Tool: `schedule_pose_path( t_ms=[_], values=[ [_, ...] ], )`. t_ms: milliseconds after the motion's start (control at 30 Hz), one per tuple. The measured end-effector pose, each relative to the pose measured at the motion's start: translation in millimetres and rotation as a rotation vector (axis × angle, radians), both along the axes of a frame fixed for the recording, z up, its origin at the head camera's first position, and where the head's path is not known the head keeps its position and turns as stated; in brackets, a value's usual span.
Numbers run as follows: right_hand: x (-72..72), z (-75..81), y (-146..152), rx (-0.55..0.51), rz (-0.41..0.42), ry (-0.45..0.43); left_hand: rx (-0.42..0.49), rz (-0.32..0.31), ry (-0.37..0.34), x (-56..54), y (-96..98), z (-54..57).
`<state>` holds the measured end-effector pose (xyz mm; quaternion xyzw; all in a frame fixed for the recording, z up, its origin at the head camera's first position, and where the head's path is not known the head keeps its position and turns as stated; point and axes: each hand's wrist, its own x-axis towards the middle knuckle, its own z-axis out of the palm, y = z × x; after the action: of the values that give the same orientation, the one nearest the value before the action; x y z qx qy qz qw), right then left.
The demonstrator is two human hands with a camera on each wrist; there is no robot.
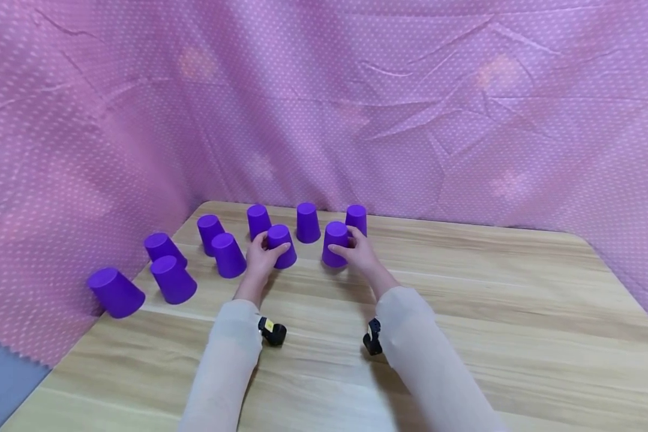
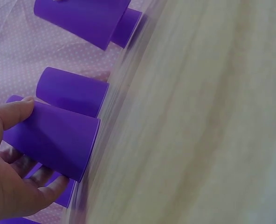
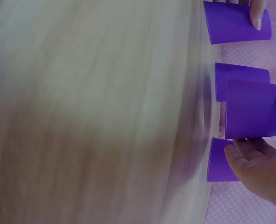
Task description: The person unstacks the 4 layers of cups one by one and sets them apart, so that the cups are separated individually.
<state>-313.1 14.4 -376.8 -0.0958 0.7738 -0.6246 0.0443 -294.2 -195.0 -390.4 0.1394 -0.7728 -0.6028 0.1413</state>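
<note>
Near the table's middle, my left hand (image 1: 260, 258) holds an upside-down purple cup (image 1: 283, 247), thumb on the near side and fingers around its left. In the left wrist view this cup (image 2: 58, 137) stands at the tabletop. To the right, my right hand (image 1: 360, 251) grips another upside-down purple cup (image 1: 335, 243) from its right side. The right wrist view shows this cup (image 3: 254, 109) with its rim slightly off the table. Behind the two held cups stand further purple cups (image 1: 308, 223), one of them (image 1: 357, 217) partly hidden by my right hand.
More upside-down purple cups (image 1: 229, 257) stand in two rows curving toward the left edge, the nearest cup (image 1: 117, 294) close to that edge. Pink dotted cloth (image 1: 410, 120) hangs behind and beside the wooden table (image 1: 518, 312). A small black device (image 1: 272, 332) sits at each wrist.
</note>
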Motion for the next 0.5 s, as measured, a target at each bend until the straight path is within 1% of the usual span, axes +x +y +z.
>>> schedule_pose_path(
  t_ms=[167, 333, 500],
  values=[
    [-1.0, -6.5, -9.5, 0.009, 0.021, 0.015, 0.015, -0.002, 0.017, -0.7, -0.1, -1.0],
    [-1.5, -13.7, -16.1, 0.006, 0.022, 0.020, 0.020, -0.003, 0.025, -2.0, -0.4, -3.3],
    [-2.7, -17.2, -19.8, 0.008, 0.028, 0.034, 0.024, 0.002, 0.031, -3.4, 0.0, -4.9]
  ],
)
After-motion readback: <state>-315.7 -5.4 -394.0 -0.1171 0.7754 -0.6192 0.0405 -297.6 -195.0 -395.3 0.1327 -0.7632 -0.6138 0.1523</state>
